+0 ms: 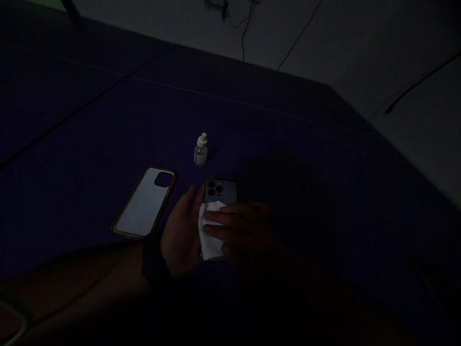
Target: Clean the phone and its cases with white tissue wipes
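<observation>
My left hand (182,235), with a dark band on its wrist, cradles a blue-grey smartphone (228,190) whose back faces up. Three camera lenses show at the phone's top end. A folded white cloth (209,242) covers much of the phone's back. Over the cloth lie the fingers of my right hand (241,223), holding it against the phone; the rest of that hand fades into shadow. Left of my hands, a clear phone case (140,204) with a brownish rim lies on the dark blue surface. Beyond the phone stands a small dropper bottle (200,153) with a white cap.
The dark blue surface (108,125) runs back to a pale wall (201,33), with thin seam lines across it. Dark cables (248,29) hang down the wall, and another dark cable (421,89) is at the right. The lighting is very dim.
</observation>
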Action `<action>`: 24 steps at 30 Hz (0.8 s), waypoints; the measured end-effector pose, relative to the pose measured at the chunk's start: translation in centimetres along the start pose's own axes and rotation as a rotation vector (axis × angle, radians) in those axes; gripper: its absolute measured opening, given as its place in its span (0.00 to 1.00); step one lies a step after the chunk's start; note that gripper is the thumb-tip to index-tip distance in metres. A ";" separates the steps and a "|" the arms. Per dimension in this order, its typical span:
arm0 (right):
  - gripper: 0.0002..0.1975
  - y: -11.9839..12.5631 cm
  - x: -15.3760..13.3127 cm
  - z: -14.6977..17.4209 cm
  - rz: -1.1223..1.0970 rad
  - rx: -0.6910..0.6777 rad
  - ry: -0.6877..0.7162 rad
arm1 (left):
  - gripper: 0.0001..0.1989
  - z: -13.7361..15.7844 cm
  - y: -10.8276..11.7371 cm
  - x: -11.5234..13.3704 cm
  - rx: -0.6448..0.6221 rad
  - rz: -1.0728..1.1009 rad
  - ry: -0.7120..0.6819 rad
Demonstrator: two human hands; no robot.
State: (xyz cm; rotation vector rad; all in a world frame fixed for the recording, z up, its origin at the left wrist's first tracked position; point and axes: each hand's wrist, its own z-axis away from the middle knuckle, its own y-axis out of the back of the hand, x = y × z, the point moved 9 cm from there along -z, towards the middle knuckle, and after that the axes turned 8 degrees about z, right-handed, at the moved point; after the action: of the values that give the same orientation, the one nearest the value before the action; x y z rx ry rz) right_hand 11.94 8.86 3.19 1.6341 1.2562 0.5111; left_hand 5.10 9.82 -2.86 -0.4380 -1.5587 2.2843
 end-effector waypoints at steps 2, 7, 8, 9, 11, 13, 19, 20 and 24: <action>0.15 0.5 1.0 0.2 0.016 0.044 -0.087 | 0.22 -0.1 -0.1 0.1 -0.008 -0.025 -0.034; 0.09 0.8 1.1 0.5 -0.092 0.067 -0.026 | 0.24 -0.1 -0.5 0.2 -0.059 -0.108 -0.074; 0.10 0.4 0.7 0.4 -0.111 0.023 0.012 | 0.24 0.0 -0.5 0.1 -0.070 -0.103 -0.057; 0.12 0.0 0.2 0.3 -0.115 -0.018 0.043 | 0.23 0.0 -0.4 0.1 -0.074 -0.092 -0.035; 0.15 -0.4 -0.3 0.1 -0.084 -0.058 0.064 | 0.22 0.1 -0.2 -0.1 -0.059 -0.062 0.003; 0.17 -0.3 0.2 0.0 -0.031 -0.030 0.000 | 0.21 0.0 0.1 0.0 -0.039 -0.040 0.001; 0.11 0.5 1.8 0.6 -0.050 0.078 -0.065 | 0.23 -0.2 -0.1 0.6 -0.033 -0.090 -0.086; 0.11 0.2 1.4 0.6 -0.074 0.048 -0.019 | 0.23 -0.2 -0.1 0.5 -0.034 -0.087 -0.073; 0.16 -0.9 -0.1 0.5 -0.064 -0.090 0.078 | 0.22 0.0 0.1 0.1 -0.020 -0.022 -0.001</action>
State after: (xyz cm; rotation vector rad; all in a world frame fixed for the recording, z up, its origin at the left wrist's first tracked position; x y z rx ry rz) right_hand 11.84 8.53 2.26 1.5061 1.3200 0.5881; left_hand 5.01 9.84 -2.95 -0.4224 -1.5809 2.2547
